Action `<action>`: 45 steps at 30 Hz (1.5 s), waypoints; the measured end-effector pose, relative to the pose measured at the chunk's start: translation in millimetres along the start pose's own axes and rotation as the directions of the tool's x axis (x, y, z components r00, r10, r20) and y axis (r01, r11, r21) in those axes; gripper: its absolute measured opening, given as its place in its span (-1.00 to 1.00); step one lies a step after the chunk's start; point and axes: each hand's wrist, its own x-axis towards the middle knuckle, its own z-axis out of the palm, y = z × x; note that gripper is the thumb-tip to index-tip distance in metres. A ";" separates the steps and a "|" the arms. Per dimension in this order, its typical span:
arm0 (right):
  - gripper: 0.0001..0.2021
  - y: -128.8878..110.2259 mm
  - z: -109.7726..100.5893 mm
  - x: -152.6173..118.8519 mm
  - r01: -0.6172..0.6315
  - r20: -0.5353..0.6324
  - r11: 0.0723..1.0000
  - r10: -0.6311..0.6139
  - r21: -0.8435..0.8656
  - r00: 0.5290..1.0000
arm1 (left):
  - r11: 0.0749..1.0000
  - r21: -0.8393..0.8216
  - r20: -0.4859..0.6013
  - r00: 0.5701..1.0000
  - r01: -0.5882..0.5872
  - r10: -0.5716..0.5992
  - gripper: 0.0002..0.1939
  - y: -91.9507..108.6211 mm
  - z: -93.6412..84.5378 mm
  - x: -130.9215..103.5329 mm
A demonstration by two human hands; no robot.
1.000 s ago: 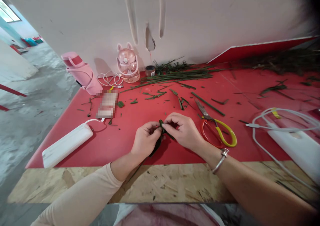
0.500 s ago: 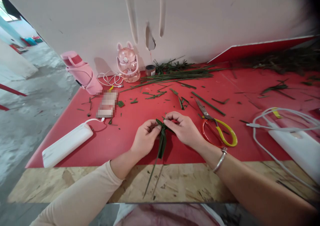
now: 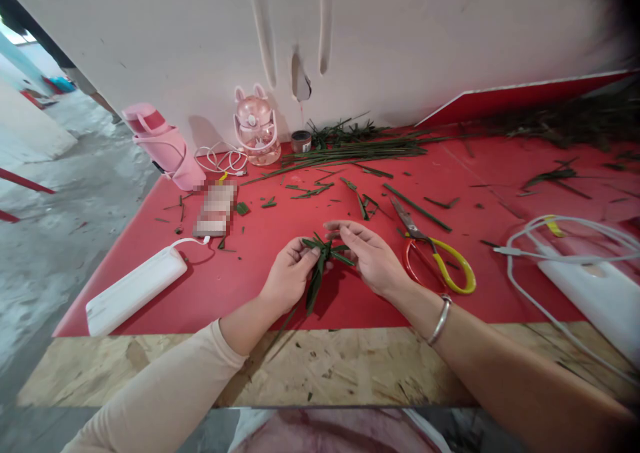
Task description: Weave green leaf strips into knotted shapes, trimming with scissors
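At the near side of the red-covered table [image 3: 240,293], just behind its bare wooden edge [image 3: 375,359], a person's left hand [image 3: 290,273] pinches a small bunch of green leaves [image 3: 320,266] between thumb and fingers. The bunch is between the two hands, its short tips fanned at the top and longer ends trailing down toward the wood. The right hand [image 3: 373,256], with a silver bracelet [image 3: 440,319] at its wrist, is just beside the bunch, thumb and fingers parted; whether it brushes a leaf cannot be told. To the right of this hand lie scissors [image 3: 413,231] with one red and one yellow handle. On the left are a white power bank [image 3: 135,289] and a pink flask [image 3: 165,146]. Farther back, long green stems [image 3: 360,151] lie in a heap beside a small jar [image 3: 301,142], with a pink see-through bottle [image 3: 257,133] to its left.
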 end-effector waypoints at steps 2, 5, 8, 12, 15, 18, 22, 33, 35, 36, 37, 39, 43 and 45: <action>-0.70 -3.3 -2.3 -0.8 0.023 0.041 0.998 -0.020 -0.061 0.999 | 1.000 0.015 0.002 1.000 0.021 -0.021 -0.80 0.6 0.3 -0.5; -0.80 -7.9 -1.6 -2.6 0.126 0.074 0.964 -0.112 -0.233 0.991 | 0.993 0.118 0.006 1.000 -0.005 0.004 -0.79 1.3 0.6 -1.6; -0.83 -8.4 3.2 -2.6 -0.007 0.038 0.988 0.013 -0.153 0.999 | 0.976 0.210 0.030 0.998 -0.053 0.047 -0.80 0.5 0.7 -2.7; -0.76 -4.2 7.1 -0.4 -0.309 0.034 0.946 0.307 0.095 0.951 | 0.967 0.232 0.066 0.994 -0.103 0.090 -0.82 -0.4 1.2 -3.0; -0.71 -1.4 6.5 -0.1 -0.241 -0.018 0.961 0.246 0.136 0.969 | 0.962 0.234 0.014 0.990 -0.142 0.143 -0.84 0.8 1.1 -1.6; -0.68 -0.9 6.2 -1.6 -0.082 -0.117 0.988 0.097 0.127 0.988 | 0.961 0.228 -0.103 0.977 -0.158 0.185 -0.85 2.0 -0.7 0.4; -0.65 -3.0 9.8 -4.8 -0.064 -0.066 0.996 0.068 0.056 0.996 | 0.971 0.194 -0.159 0.972 -0.140 0.171 -0.68 3.8 -1.7 0.4; -0.85 1.2 14.7 -6.5 0.035 -0.068 0.997 -0.040 -0.068 0.997 | 0.992 0.107 -0.150 0.985 -0.070 0.086 -0.84 6.1 3.0 -2.4; -0.85 2.5 16.9 -6.5 0.009 -0.078 1.000 -0.010 -0.012 0.997 | 0.998 0.019 -0.189 0.980 -0.066 0.068 -0.83 3.6 4.7 -1.5; -0.84 2.8 18.4 -6.5 -0.006 -0.098 1.000 0.009 0.024 0.995 | 0.997 -0.025 -0.208 0.976 -0.075 0.068 -0.84 2.4 6.4 -1.1; -0.84 2.8 20.0 -6.6 -0.022 -0.123 0.998 0.029 0.058 0.992 | 0.994 -0.062 -0.221 0.972 -0.093 0.078 -0.84 1.2 8.6 -0.7; -0.82 2.4 23.0 -6.6 -0.044 -0.176 0.993 0.064 0.113 0.982 | 0.985 -0.106 -0.237 0.966 -0.134 0.105 -0.84 -1.1 14.6 0.1; -0.79 1.4 23.9 -3.8 -0.057 -0.228 0.970 0.113 0.238 0.967 | 0.942 -0.326 -0.304 0.953 -0.085 -0.019 -0.82 -4.5 31.2 1.2; -0.78 1.1 21.3 -0.9 -0.053 -0.244 0.945 0.137 0.324 0.960 | 0.899 -0.437 -0.295 0.949 -0.035 -0.106 -0.81 -4.8 39.4 0.7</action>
